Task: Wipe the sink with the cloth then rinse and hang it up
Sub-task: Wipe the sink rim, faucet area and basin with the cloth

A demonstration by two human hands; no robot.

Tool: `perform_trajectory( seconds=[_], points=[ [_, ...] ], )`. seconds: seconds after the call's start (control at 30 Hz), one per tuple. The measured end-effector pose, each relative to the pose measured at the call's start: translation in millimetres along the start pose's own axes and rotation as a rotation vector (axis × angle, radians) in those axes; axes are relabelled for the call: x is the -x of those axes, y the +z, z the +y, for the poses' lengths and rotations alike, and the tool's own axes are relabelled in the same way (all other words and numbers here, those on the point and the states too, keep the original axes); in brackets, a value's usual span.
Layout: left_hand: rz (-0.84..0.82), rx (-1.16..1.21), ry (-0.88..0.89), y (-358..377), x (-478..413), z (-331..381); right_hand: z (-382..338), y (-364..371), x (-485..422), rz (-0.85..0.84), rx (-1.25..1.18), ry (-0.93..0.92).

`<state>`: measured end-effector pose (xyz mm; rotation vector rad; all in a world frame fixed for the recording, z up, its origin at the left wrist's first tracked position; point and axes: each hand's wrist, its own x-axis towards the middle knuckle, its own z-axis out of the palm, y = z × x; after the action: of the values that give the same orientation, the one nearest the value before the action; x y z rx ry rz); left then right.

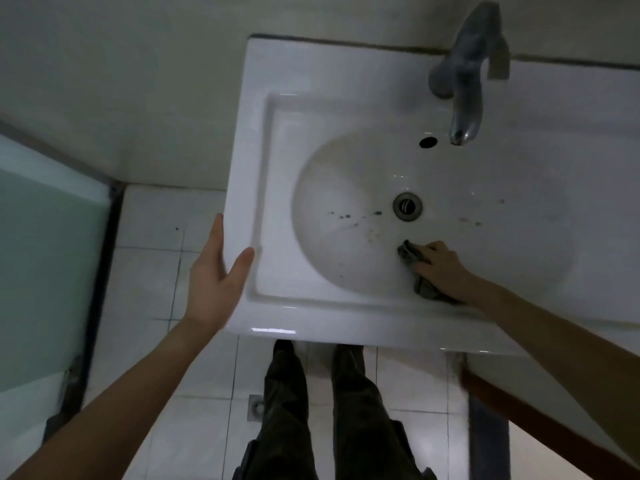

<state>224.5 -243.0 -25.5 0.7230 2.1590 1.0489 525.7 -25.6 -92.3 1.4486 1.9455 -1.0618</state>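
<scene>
Dim, flat indoor light, small glints on the sink (pixel 273 330) rim, soft blur throughout, wide-angle bending at edges

Much of the cloth (pixel 420 271) is covered by the right hand (pixel 441 268). The sink (pixel 263 168) is cut off at the right edge (the tap (pixel 464 81) at its far side is blurred). The legs (pixel 284 410) are hidden at the feet by its near rim.

The right hand (pixel 441 268) holds a bunched grey cloth (pixel 425 288) pressed to the white sink (pixel 256 133) at 6 o'clock from the drain (pixel 407 206). Dark specks (pixel 343 215) lie at 9 o'clock and the tap (pixel 464 81) stands at 1 o'clock. At 8 o'clock, the left hand (pixel 214 271) rests against the rim, thumb on top.
</scene>
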Motion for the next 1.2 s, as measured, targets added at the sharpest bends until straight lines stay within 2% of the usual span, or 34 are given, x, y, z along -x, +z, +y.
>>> perform_trajectory(
  seconds=[0.1, 0.17, 0.23, 0.3, 0.4, 0.47, 0.53, 0.63, 0.7, 0.77, 0.8, 0.9, 0.97, 1.03, 1.1, 1.2],
  points=[
    [0.013, -0.024, -0.006, 2, 0, 3, -45, 16, 4, -0.129, -0.127, -0.176],
    [0.032, -0.036, -0.007, 3, -1, 3, -90, 40, 1, -0.129, -0.217, -0.309],
    [0.052, -0.058, -0.018, 3, -1, 2, -135, 65, -8, 0.034, -0.372, -0.324],
    [0.065, -0.074, -0.03, 3, -3, 1, -170, 78, -27, 0.199, -0.544, -0.245],
    [0.069, -0.09, -0.037, 3, -4, -2, -209, 59, -56, 0.464, -0.797, -0.086],
    [0.067, -0.094, -0.032, 3, -4, -4, -221, 51, -64, 0.564, -0.905, -0.037],
    [0.065, -0.085, -0.029, 3, -4, -5, -209, 58, -52, 0.52, -0.811, -0.228],
    [0.062, -0.086, -0.034, 3, -4, -3, -144, 67, -17, 0.178, -0.554, -0.648],
    [0.059, -0.078, -0.037, 3, -3, -1, -84, 50, -13, -0.047, -0.282, -0.772],
    [0.046, -0.068, -0.033, 2, -3, 0, -15, 17, -21, -0.105, 0.06, -0.749],
    [0.034, -0.058, -0.033, 1, -3, 0, 21, 0, -25, -0.072, 0.231, -0.695],
    [0.024, -0.046, -0.03, 1, -2, 0, 98, -41, -28, 0.083, 0.538, -0.376],
    [0.042, -0.05, -0.033, 2, -1, 0, 96, -46, -29, 0.196, 0.535, -0.177],
    [0.048, -0.053, -0.036, 2, -2, 1, 55, -28, -28, 0.237, 0.404, -0.081],
    [0.055, -0.047, -0.039, 3, -2, 1, -3, 3, -36, 0.277, 0.159, -0.1],
    [0.081, -0.042, -0.05, 5, -2, 1, -100, 50, -56, 0.362, -0.085, -0.231]
  ],
)
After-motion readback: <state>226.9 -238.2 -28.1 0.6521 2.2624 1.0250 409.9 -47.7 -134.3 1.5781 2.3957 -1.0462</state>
